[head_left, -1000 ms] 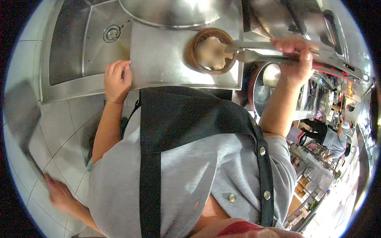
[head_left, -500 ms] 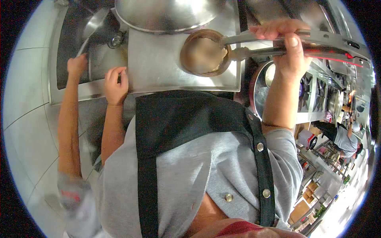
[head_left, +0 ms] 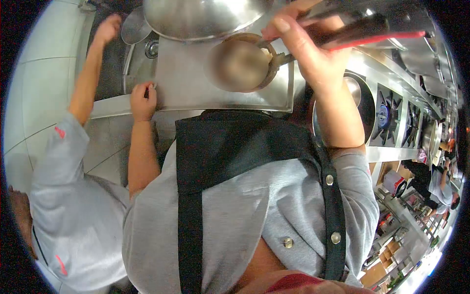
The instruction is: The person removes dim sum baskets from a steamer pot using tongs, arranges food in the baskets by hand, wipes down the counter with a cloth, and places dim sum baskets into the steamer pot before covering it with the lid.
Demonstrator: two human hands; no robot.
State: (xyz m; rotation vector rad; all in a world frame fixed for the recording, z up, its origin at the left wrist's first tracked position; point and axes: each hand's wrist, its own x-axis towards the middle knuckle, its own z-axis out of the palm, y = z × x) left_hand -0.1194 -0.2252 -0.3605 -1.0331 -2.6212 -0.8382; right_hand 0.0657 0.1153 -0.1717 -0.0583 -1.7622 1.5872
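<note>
My right hand (head_left: 318, 61) grips a pair of metal tongs (head_left: 360, 36) with a red strip along one arm. The tong tips reach the right side of a round brown bowl (head_left: 268, 78), whose pale contents are blurred. This bowl sits on a steel counter (head_left: 183, 73). My left hand (head_left: 143, 102) is closed at the counter's front edge, beside the sink; a small pale bit shows at its fingers, too little to name.
A large shiny metal bowl (head_left: 205, 19) stands behind the brown one. At left, a co-worker's hand (head_left: 107, 29) is over the sink, where a long-handled ladle or strainer (head_left: 135, 27) lies. A pan (head_left: 369, 108) and gas burners (head_left: 387, 115) are to the right.
My right hand has moved left with the tongs, closer to the bowl. My left hand's fingers are curled tighter. The co-worker's hand has let go of the long-handled utensil and moved further back.
</note>
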